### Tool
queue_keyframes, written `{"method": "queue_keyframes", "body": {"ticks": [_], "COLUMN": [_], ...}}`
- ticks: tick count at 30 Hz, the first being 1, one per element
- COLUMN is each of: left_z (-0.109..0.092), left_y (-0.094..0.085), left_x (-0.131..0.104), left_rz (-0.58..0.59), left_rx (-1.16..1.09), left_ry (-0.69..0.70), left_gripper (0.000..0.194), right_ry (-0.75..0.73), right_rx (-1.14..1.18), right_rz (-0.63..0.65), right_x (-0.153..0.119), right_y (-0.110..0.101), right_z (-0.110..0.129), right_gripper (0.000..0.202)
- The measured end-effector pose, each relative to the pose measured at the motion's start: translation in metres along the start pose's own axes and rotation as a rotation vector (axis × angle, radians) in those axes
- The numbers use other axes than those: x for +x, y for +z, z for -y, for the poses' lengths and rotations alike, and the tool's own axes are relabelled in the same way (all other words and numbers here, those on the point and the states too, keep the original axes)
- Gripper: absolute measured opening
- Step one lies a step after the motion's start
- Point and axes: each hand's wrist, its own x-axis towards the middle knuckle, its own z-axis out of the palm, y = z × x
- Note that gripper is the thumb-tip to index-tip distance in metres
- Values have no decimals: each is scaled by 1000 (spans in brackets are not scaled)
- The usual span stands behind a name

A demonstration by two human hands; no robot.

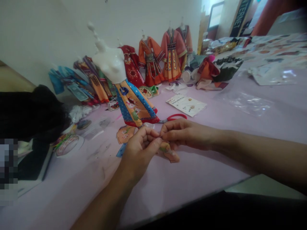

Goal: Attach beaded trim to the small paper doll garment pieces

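1. Grip: my left hand (140, 148) is clamped on a small fabric piece (170, 155), thumb pressed over it and fingers curled behind. My right hand (194, 134) comes in from the right, thumb and index finger drawn together at the far edge of the same piece; I cannot tell how much cloth lies between those tips.
2. Position of piece: above the near part of the pink table (192, 188), orange and yellowish-green, its loose end hanging near and to the right.
3. Just beyond my hands: scissors (177, 116), red handles to the right. Left of them stands a white mannequin (110, 65), tilted in view, in an orange and blue skirt (134, 105) with a red hem.
4. Left of my left hand: an orange cutout (126, 133) flat on the table, a blue scrap (121, 150) nearer. Farther left, a roll of tape (79, 145).
5. Far of the scissors: a printed card (186, 104) with small round items. To its right, clear plastic (250, 103).
6. Far side, along the wall: small dressed figures, among them an orange robe (150, 59) and a pink robe (172, 52).
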Motion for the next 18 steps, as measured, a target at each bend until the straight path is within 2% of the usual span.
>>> {"method": "queue_keyframes", "body": {"ticks": [5,13,18], "left_z": [9,13,11], "left_y": [-10,-13,-14], "left_x": [7,10,9], "left_rz": [-79,-66,-49], "left_rx": [96,13,17], "left_ry": [78,30,29], "left_gripper": [12,11,10], "right_ry": [-15,-1,-33], "right_rx": [-14,-46,-51], "right_rz": [-7,-43,0], "right_x": [0,1,1], "right_y": [2,1,2], "right_z": [0,-1,1], "right_gripper": [14,17,15]}}
